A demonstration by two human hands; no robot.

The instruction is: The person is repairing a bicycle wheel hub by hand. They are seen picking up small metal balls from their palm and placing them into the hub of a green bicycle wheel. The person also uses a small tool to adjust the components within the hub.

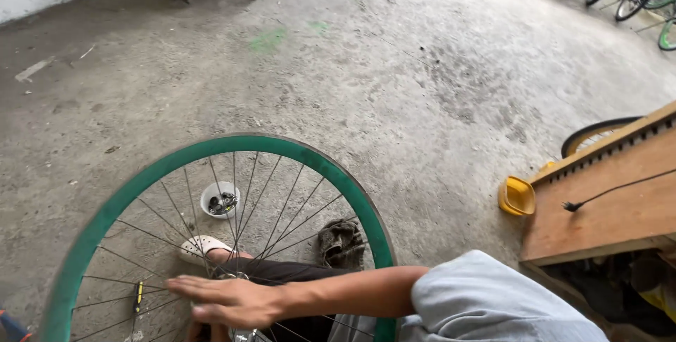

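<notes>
Green-rimmed spoked bicycle wheel stands upright on the grey concrete floor before the person. Their right hand lies flat across the spokes beside the metal hub, fingers stretched out and gripping nothing. Whether the left hand is open cannot be told; it is out of sight. Behind the spokes sit a small white bowl of parts, a white perforated shoe and a dark rag.

Right hand: flat, fingers spread, over the hub of the green wheel.
Floor: white bowl and rag seen through the spokes.
Left hand: out of sight.
</notes>
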